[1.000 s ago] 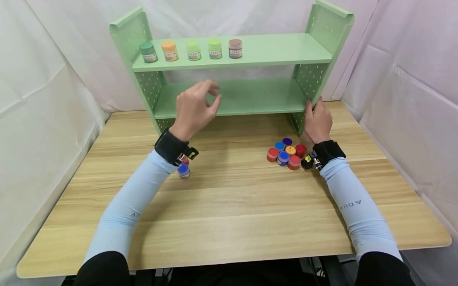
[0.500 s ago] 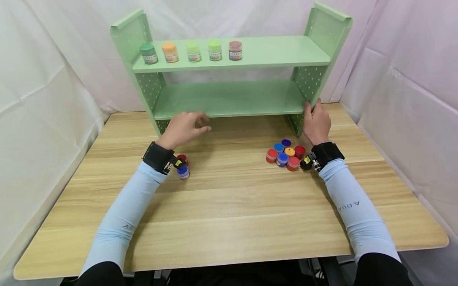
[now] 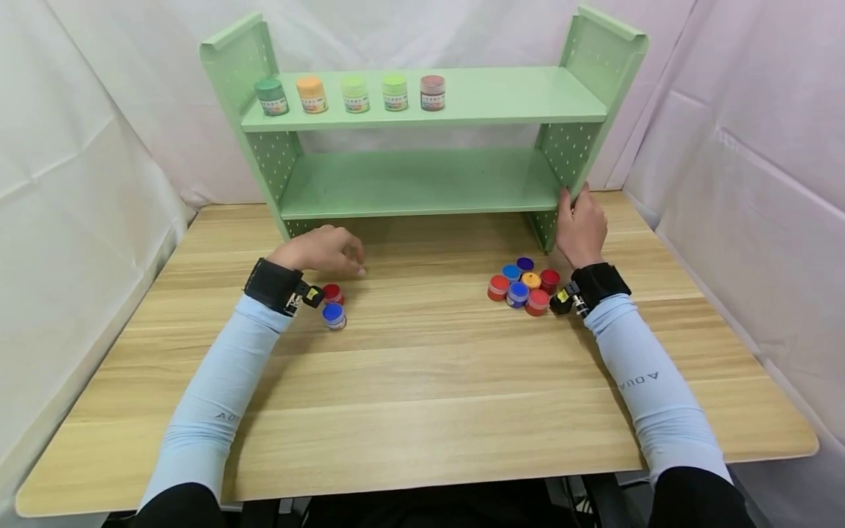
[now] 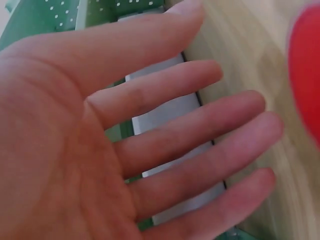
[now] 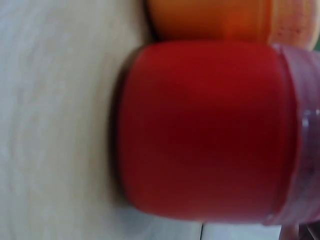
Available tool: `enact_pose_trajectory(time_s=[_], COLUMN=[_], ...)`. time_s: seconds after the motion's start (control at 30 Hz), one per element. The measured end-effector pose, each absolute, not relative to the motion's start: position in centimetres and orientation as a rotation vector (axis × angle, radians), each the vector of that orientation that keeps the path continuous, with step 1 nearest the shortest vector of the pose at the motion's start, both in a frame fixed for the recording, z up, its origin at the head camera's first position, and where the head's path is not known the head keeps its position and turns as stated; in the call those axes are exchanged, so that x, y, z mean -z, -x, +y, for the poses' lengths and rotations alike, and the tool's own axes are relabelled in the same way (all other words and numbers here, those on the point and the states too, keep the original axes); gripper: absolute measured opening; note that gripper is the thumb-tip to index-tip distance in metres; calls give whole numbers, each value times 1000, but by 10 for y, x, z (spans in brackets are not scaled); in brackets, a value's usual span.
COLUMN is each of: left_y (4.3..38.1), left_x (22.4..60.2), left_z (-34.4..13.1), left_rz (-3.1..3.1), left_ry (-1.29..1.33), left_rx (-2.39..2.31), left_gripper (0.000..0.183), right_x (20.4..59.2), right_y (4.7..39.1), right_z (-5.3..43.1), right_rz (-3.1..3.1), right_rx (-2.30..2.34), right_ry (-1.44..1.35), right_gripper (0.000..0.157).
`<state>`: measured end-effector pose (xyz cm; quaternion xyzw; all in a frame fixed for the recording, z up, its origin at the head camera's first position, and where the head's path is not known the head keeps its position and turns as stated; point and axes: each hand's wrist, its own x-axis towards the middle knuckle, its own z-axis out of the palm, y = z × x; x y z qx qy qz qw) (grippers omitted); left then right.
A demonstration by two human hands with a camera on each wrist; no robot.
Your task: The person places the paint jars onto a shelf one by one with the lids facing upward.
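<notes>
My left hand (image 3: pixel 325 250) hovers above the table, below the lower shelf's left part, with nothing in it. Its fingers look spread and relaxed in the left wrist view, where a red lid (image 4: pixel 307 75) shows at the edge. Close by stand a red-lidded paint jar (image 3: pixel 333 293) and a blue-lidded one (image 3: pixel 334 316). My right hand (image 3: pixel 581 229) holds the right side panel of the green shelf (image 3: pixel 422 180), thumb and finger on either side of its edge. Beside that wrist is a cluster of jars; a red jar (image 5: pixel 205 135) fills the right wrist view.
Along the upper shelf stand a dark green jar (image 3: pixel 271 97), an orange jar (image 3: pixel 312 94), two light green jars (image 3: pixel 355 94) and a brownish-red jar (image 3: pixel 432 93). The clustered jars include a yellow-lidded one (image 3: pixel 531 280). White cloth (image 3: pixel 746 183) hangs around the wooden table (image 3: pixel 422 411).
My left hand has come down from in front of the lower shelf toward the table, drawing back to the left. My right hand keeps its hold on the shelf panel.
</notes>
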<state>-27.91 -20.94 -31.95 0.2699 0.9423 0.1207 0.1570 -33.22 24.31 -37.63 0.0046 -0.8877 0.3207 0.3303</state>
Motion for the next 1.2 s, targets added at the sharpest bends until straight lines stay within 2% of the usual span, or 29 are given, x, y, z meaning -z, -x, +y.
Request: enact_pose_trajectory(time_s=[0.23,0.57,0.9,1.2], left_y=[276,276,279,279], left_x=[307,304,315,315], left_z=[-224,-232,-228,-224], left_rz=[2615,2494,2423,2449], left_ry=[-721,-716,-764,-704], left_rx=[-307,-410,-413,-407], left_gripper=[27,36,29,19], right_x=[375,375,378,374], right_y=[331,331,330,330], right_z=[242,241,243,243], right_rz=[-2316,-2306,-2317,-2324], right_rx=[-845,-854,-869,-867], right_ry=[-27,-32,-36,-31], right_gripper=[49,50,49,52])
